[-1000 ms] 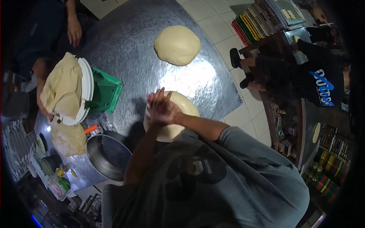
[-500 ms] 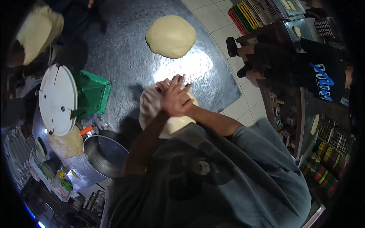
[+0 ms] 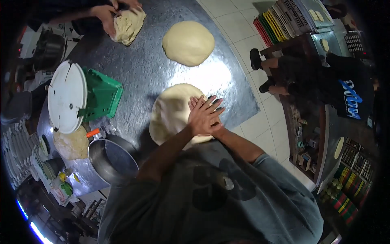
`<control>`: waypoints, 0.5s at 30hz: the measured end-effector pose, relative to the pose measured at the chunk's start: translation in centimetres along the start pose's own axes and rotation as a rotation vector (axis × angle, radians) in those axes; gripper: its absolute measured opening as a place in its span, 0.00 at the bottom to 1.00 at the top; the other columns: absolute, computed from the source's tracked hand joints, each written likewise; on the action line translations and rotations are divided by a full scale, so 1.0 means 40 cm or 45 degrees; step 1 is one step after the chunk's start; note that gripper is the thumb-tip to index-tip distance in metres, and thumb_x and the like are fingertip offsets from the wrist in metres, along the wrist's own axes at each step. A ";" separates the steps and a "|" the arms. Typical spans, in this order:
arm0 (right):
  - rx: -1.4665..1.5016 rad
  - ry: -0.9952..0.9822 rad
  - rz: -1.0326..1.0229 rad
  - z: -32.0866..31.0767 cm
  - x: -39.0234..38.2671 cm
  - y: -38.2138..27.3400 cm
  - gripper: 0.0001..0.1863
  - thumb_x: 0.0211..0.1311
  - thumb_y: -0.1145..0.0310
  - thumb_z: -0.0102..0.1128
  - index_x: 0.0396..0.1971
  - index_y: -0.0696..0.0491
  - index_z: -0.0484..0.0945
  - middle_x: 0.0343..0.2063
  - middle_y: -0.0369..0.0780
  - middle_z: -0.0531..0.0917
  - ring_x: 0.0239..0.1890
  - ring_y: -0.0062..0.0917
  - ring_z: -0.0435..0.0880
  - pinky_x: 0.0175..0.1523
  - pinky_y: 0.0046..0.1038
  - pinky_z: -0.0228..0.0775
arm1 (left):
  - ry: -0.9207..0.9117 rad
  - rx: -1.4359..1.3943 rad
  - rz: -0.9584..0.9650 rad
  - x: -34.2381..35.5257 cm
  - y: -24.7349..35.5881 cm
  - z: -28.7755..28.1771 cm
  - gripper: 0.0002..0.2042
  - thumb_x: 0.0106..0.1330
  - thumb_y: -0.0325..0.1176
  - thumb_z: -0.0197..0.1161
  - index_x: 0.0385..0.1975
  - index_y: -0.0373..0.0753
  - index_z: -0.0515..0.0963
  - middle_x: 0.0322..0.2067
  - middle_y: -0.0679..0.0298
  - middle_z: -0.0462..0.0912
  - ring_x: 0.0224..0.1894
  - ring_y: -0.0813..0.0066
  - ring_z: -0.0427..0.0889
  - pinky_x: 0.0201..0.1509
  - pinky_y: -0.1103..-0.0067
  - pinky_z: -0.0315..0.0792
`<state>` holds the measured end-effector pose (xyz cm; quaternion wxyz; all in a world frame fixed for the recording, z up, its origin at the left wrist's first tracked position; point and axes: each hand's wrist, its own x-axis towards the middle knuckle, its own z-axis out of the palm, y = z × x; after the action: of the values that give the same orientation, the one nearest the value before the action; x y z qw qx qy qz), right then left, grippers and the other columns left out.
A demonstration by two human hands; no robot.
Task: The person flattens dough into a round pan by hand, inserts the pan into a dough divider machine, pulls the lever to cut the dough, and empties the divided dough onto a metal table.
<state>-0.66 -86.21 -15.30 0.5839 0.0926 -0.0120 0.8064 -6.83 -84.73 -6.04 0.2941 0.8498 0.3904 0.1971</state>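
Observation:
A flattened round of pale dough [image 3: 170, 114] lies on the metal worktable [image 3: 142, 77] directly in front of me. My left hand [image 3: 201, 118] is laid over my right hand [image 3: 217, 122], and together they press on the dough's right side. The left hand's fingers are stretched out toward the upper right. Most of the right hand is hidden beneath; its fingertips show to the upper left, lying flat. Beyond my hands rests a smooth, rounded dough mass [image 3: 188, 43], which neither hand touches.
At the far left another person's hands [image 3: 105, 17] work a rough dough lump [image 3: 129, 26]. A green scale [image 3: 103, 93] with a white round plate [image 3: 67, 96], a steel pot [image 3: 99, 158] and more dough [image 3: 71, 142] stand left. At right, a person [image 3: 325, 77] is beside stacked crates [image 3: 280, 20].
My stacked hands have shifted to the right side of the dough, baring its left part. The other person's dough, raised at the far left before, is now down on the table under their hands.

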 end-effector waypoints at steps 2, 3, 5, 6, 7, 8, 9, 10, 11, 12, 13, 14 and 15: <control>-0.123 -0.016 0.070 -0.012 0.042 -0.041 0.36 0.60 0.52 0.44 0.64 0.55 0.51 0.64 0.50 0.53 0.67 0.36 0.50 0.70 0.30 0.40 | -0.072 0.119 0.088 0.035 -0.004 -0.010 0.31 0.51 0.53 0.54 0.58 0.49 0.68 0.64 0.62 0.60 0.68 0.57 0.50 0.68 0.54 0.36; -0.182 -0.012 0.106 -0.011 0.047 -0.071 0.36 0.60 0.53 0.44 0.64 0.55 0.51 0.64 0.50 0.53 0.67 0.36 0.50 0.70 0.30 0.40 | -0.103 0.173 0.118 0.063 -0.011 -0.028 0.32 0.50 0.53 0.55 0.58 0.49 0.69 0.63 0.62 0.61 0.67 0.57 0.52 0.68 0.54 0.37; -0.295 0.000 0.196 -0.018 0.076 -0.077 0.36 0.60 0.53 0.44 0.64 0.56 0.51 0.64 0.50 0.53 0.67 0.37 0.50 0.70 0.31 0.40 | 0.052 0.119 0.052 0.071 -0.030 -0.005 0.31 0.50 0.53 0.56 0.56 0.50 0.70 0.62 0.62 0.63 0.66 0.58 0.55 0.68 0.58 0.41; -0.349 0.002 0.244 -0.015 0.084 -0.070 0.36 0.59 0.53 0.44 0.64 0.56 0.51 0.64 0.51 0.54 0.67 0.37 0.50 0.70 0.31 0.40 | 0.074 0.118 0.067 0.058 -0.070 0.045 0.31 0.51 0.53 0.55 0.57 0.49 0.69 0.62 0.62 0.63 0.66 0.58 0.55 0.68 0.58 0.41; -0.402 -0.001 0.301 -0.010 0.071 -0.081 0.36 0.59 0.53 0.44 0.64 0.56 0.51 0.64 0.51 0.54 0.67 0.37 0.51 0.70 0.31 0.41 | 0.102 0.123 0.077 0.055 -0.068 0.030 0.30 0.52 0.53 0.55 0.57 0.48 0.69 0.62 0.62 0.63 0.66 0.57 0.55 0.68 0.57 0.41; -0.452 -0.004 0.361 -0.004 0.050 -0.090 0.36 0.59 0.53 0.45 0.64 0.56 0.51 0.64 0.51 0.54 0.67 0.37 0.51 0.70 0.31 0.41 | 0.118 0.126 0.050 0.035 -0.055 0.019 0.30 0.52 0.53 0.55 0.57 0.48 0.69 0.62 0.62 0.63 0.66 0.57 0.55 0.68 0.57 0.41; -0.499 -0.004 0.426 -0.001 0.024 -0.082 0.36 0.59 0.53 0.45 0.64 0.56 0.51 0.64 0.51 0.54 0.67 0.38 0.51 0.70 0.31 0.41 | 0.192 0.075 0.022 0.016 -0.045 0.007 0.28 0.54 0.52 0.55 0.54 0.44 0.71 0.61 0.59 0.63 0.66 0.57 0.55 0.68 0.59 0.43; -0.548 0.003 0.476 0.004 -0.008 -0.040 0.36 0.59 0.53 0.45 0.64 0.56 0.51 0.64 0.51 0.54 0.67 0.38 0.51 0.70 0.31 0.41 | 0.256 0.017 0.004 -0.007 -0.024 -0.013 0.27 0.56 0.51 0.54 0.52 0.40 0.73 0.60 0.56 0.63 0.65 0.57 0.55 0.68 0.60 0.45; -0.593 0.001 0.534 0.011 -0.052 0.024 0.36 0.59 0.54 0.45 0.63 0.56 0.51 0.64 0.51 0.54 0.67 0.38 0.51 0.70 0.31 0.41 | 0.266 0.019 -0.025 -0.063 -0.014 -0.003 0.27 0.56 0.51 0.54 0.52 0.40 0.73 0.60 0.56 0.63 0.65 0.57 0.55 0.68 0.60 0.45; -0.641 0.003 0.585 0.018 -0.091 0.062 0.36 0.59 0.54 0.45 0.63 0.56 0.51 0.64 0.51 0.54 0.67 0.38 0.51 0.70 0.31 0.41 | 0.199 0.071 -0.085 -0.142 0.020 0.024 0.28 0.56 0.53 0.54 0.52 0.41 0.73 0.61 0.56 0.63 0.66 0.56 0.54 0.68 0.59 0.43; -0.686 0.001 0.655 0.037 -0.156 0.052 0.36 0.59 0.54 0.45 0.63 0.56 0.51 0.63 0.51 0.54 0.67 0.38 0.51 0.70 0.31 0.41 | 0.143 0.121 -0.159 -0.209 0.055 0.046 0.30 0.55 0.55 0.54 0.53 0.41 0.72 0.61 0.56 0.62 0.66 0.56 0.53 0.68 0.59 0.42; -0.732 -0.025 0.723 0.045 -0.178 0.059 0.36 0.59 0.54 0.46 0.63 0.57 0.51 0.63 0.51 0.54 0.66 0.39 0.52 0.70 0.31 0.42 | 0.160 0.139 -0.203 -0.229 0.072 0.059 0.32 0.53 0.57 0.54 0.54 0.42 0.71 0.62 0.56 0.61 0.67 0.55 0.52 0.68 0.58 0.40; -0.794 -0.034 0.768 0.044 -0.191 0.039 0.36 0.59 0.54 0.46 0.63 0.57 0.52 0.63 0.51 0.55 0.66 0.39 0.52 0.69 0.31 0.42 | 0.165 0.139 -0.223 -0.228 0.081 0.078 0.34 0.52 0.58 0.54 0.55 0.42 0.70 0.63 0.57 0.59 0.67 0.55 0.51 0.69 0.58 0.38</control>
<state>0.39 -94.11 -14.66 0.3222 -0.0853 -0.2892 0.8974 -8.94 -94.59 -7.21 0.2376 0.8127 0.4916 0.2035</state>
